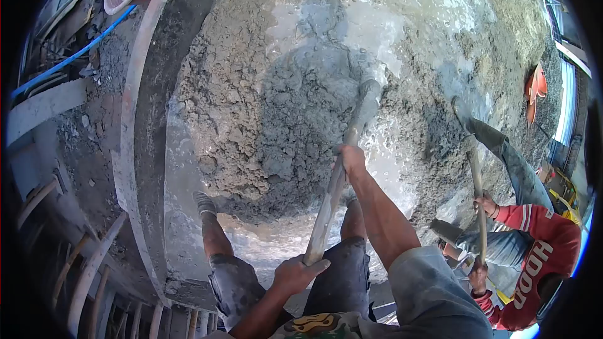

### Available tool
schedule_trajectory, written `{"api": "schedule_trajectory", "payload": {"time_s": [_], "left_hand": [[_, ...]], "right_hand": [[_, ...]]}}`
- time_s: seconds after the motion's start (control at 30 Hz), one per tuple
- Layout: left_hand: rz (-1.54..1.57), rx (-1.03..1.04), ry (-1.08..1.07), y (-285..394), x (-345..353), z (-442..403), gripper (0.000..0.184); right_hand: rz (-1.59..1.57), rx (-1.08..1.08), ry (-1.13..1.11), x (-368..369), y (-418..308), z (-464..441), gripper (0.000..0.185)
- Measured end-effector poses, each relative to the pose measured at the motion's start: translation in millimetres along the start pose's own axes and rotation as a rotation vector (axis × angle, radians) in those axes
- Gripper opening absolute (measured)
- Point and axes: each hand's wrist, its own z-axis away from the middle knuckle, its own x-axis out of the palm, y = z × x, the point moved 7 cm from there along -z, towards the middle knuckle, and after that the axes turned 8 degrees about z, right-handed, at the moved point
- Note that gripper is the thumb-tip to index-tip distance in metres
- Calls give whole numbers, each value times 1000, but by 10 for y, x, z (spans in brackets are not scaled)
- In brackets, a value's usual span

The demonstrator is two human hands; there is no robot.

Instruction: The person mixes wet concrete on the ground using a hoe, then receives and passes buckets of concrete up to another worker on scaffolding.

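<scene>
Both my hands grip a long wooden handle [326, 220] coated in grey cement. Near its lower end, my left hand [300, 274] is wrapped around it in front of my shorts. Further up, my right hand [352, 161] holds the middle of the shaft. The handle slants up and away to a thick, cement-caked end [370, 90] resting at the wet concrete; any blade there is hidden, so I cannot tell the tool's exact kind. A heap of wet, lumpy concrete [251, 132] spreads ahead of my feet, partly in my shadow.
At right, a person in a red hoodie [534, 263] bends over another long handle [478, 194], one boot in the mix. A concrete ledge [135, 119] curves along the left, with wooden poles [94, 270] beyond. A blue hose [78, 53] and orange object [536, 88] lie farther off.
</scene>
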Motion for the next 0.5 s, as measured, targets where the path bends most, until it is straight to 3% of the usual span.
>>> {"api": "schedule_trajectory", "payload": {"time_s": [0.13,0.27,0.33,0.4,0.5], "left_hand": [[-203,-214,-129,-582,-120,932,75],[-471,-315,-167,-1352,-390,1664,77],[-355,-477,-275,-1337,-624,2028,72],[-254,-340,-256,-1743,-695,2011,68],[-213,-188,-176,-1485,-885,1734,72]], "right_hand": [[-412,253,-142,146,1135,831,12],[-457,397,-230,417,1962,1803,13],[-471,408,-236,501,2108,2136,14],[-451,407,-236,545,2025,2307,15],[-429,239,-229,543,1340,2114,14]]}}
